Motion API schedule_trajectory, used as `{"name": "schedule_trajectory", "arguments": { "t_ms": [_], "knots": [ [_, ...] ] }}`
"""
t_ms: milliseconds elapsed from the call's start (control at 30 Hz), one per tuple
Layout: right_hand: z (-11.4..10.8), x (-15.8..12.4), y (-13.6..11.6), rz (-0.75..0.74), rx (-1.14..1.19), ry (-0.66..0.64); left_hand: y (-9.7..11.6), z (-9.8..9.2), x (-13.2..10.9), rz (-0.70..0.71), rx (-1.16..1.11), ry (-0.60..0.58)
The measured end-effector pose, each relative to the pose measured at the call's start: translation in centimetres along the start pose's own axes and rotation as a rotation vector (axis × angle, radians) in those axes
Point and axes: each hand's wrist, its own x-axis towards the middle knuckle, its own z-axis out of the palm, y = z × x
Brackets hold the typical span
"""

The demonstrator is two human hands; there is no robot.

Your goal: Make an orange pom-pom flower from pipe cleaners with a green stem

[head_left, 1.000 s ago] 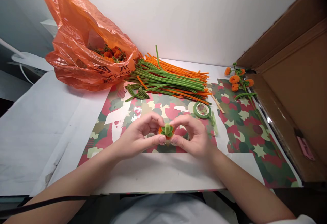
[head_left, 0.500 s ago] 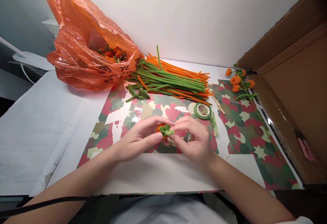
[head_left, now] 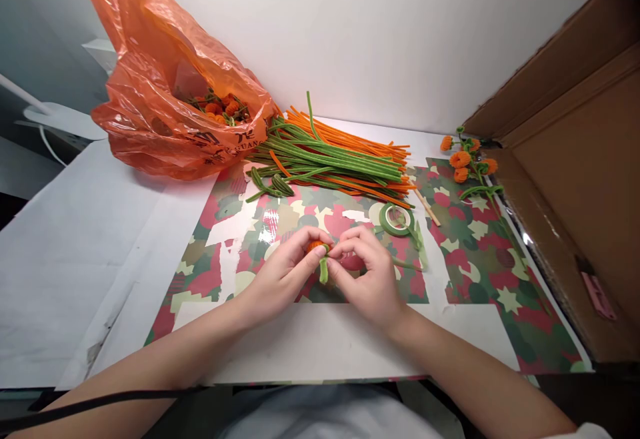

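Note:
Between my fingertips, over the patterned sheet, is a small orange pipe-cleaner flower (head_left: 315, 245) with a green base. My left hand (head_left: 287, 269) is closed around the orange head, thumb on its underside. My right hand (head_left: 367, 272) pinches the green part near the base. A short green pipe-cleaner end (head_left: 323, 271) hangs down toward me between the hands. Fingers hide most of the orange head. A roll of green floral tape (head_left: 387, 220) lies just beyond my right hand, with a loose strip trailing from it.
Orange and green pipe cleaners (head_left: 340, 155) lie in a pile at the back. Left of them stands an orange plastic bag (head_left: 175, 132) holding orange flowers. A finished flower stem (head_left: 470, 159), a thin wooden stick (head_left: 427, 205) and a cardboard wall (head_left: 565, 159) are on the right.
The flower has turned in my fingers, so its green end now points down toward me. My left thumb has moved onto the base, and my right fingers have shifted slightly left.

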Motion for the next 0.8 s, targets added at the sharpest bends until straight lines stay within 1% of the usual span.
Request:
{"name": "schedule_trajectory", "arguments": {
  "t_ms": [67, 133, 233, 367, 433, 500, 567, 600, 667, 733, 800],
  "knots": [
    [0.1, 0.0, 0.0, 0.054, 0.019, -0.020, 0.1, 0.1, 0.0, 0.004, -0.007, 0.007],
    [0.0, 0.1, 0.0, 0.062, 0.017, -0.025, 0.1, 0.1, 0.1, 0.001, -0.014, 0.026],
    [0.1, 0.1, 0.2, -0.014, -0.022, 0.003, -0.1, 0.3, 0.1, -0.002, -0.047, 0.069],
    [0.5, -0.2, 0.4, -0.133, -0.089, 0.070, -0.3, 0.6, 0.2, 0.000, -0.102, 0.094],
    [0.5, -0.2, 0.4, -0.154, -0.097, 0.086, -0.4, 0.6, 0.2, 0.009, -0.091, 0.099],
    [0.2, 0.0, 0.5, -0.115, -0.049, 0.062, -0.4, 0.4, 0.3, 0.053, -0.042, 0.109],
    [-0.3, 0.3, 0.7, -0.001, 0.078, 0.004, -0.6, 0.0, 0.3, 0.148, 0.072, 0.135],
    [-0.5, 0.4, 0.8, 0.069, 0.159, -0.033, -0.6, -0.2, 0.3, 0.218, 0.164, 0.155],
    [-0.9, 0.7, 0.8, 0.180, 0.294, -0.103, -0.8, -0.6, 0.3, 0.400, 0.384, 0.188],
    [-1.1, 0.8, 0.8, 0.223, 0.355, -0.189, -0.8, -1.0, 0.4, 0.620, 0.564, 0.197],
    [-1.1, 0.8, 0.6, 0.204, 0.350, -0.296, -0.8, -1.2, 0.5, 0.802, 0.640, 0.207]
  ]
}}
